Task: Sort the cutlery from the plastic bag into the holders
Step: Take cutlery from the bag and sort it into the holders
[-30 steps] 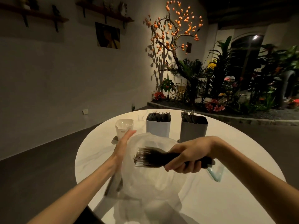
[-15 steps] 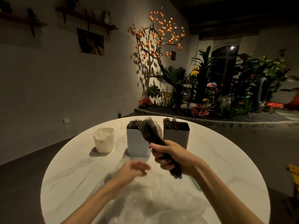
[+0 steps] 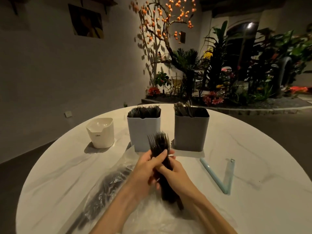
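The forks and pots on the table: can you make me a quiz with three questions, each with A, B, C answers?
1. Where is the white cup?
A. Left of the pale blue pot
B. Between the two tall pots
C. Right of the grey pot

2. How many pots stand on the table, counting the cup?
A. Two
B. Three
C. Five

3. What is happening with the bunch of black forks?
A. It lies flat on the table
B. It is inside the cup
C. Both hands grip it, prongs up

Answers: 1 A, the cup is leftmost in the row. 2 B, cup, blue pot and grey pot. 3 C, the left hand and right hand wrap the handles.
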{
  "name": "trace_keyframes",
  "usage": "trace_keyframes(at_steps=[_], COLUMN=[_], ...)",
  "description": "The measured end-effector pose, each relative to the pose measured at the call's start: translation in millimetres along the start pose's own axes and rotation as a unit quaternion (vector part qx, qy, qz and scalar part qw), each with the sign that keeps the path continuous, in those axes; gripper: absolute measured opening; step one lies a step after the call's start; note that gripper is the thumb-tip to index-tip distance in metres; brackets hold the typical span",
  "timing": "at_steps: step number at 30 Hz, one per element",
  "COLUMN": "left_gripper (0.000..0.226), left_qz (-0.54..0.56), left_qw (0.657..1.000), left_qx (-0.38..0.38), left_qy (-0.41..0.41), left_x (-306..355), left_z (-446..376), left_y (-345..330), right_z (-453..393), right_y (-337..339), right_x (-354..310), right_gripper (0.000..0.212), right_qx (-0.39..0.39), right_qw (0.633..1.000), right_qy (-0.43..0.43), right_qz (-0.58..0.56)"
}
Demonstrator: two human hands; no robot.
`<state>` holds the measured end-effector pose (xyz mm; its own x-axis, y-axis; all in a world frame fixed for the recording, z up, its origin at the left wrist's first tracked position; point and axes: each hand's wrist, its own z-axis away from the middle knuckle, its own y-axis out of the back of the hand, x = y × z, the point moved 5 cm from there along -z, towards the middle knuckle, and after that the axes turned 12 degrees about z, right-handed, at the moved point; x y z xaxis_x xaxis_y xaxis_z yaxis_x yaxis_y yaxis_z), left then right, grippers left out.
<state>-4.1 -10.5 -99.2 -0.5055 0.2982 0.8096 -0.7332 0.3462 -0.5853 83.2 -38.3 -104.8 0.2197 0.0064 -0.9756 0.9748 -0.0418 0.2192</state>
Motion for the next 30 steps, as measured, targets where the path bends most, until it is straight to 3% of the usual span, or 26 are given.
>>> trace_keyframes(at_steps=[5,10,21,25,30], left_gripper=[0.039,0.027,0.023,0.021,0.026], left_qz=[0.02,-0.028,-0.1,-0.034,-0.038], left_qw=[0.999,1.0,0.985,0.996,0.984], left_qx=[-0.024,0.006,0.068,0.024,0.085], left_qy=[0.032,-0.008,-0.121,-0.082,-0.155], left_x=[-1,2,11,7,13], left_z=[-6,0,0,1,-3], left_y=[9,9,15,7,19], right_z=[0,1,0,0,2], right_y=[-2,-3,2,9,9], right_x=[-1,4,1,1,-3], right_gripper=[0.026,0.046,0.04,0.036,0.037], right_qx=[-0.059,-0.03,0.001,0.033,0.028], right_qw=[0.989,0.971,0.981,0.987,0.985], right_qy=[-0.044,-0.093,-0.042,-0.033,-0.023], right_qz=[-0.132,-0.218,-0.19,-0.156,-0.169])
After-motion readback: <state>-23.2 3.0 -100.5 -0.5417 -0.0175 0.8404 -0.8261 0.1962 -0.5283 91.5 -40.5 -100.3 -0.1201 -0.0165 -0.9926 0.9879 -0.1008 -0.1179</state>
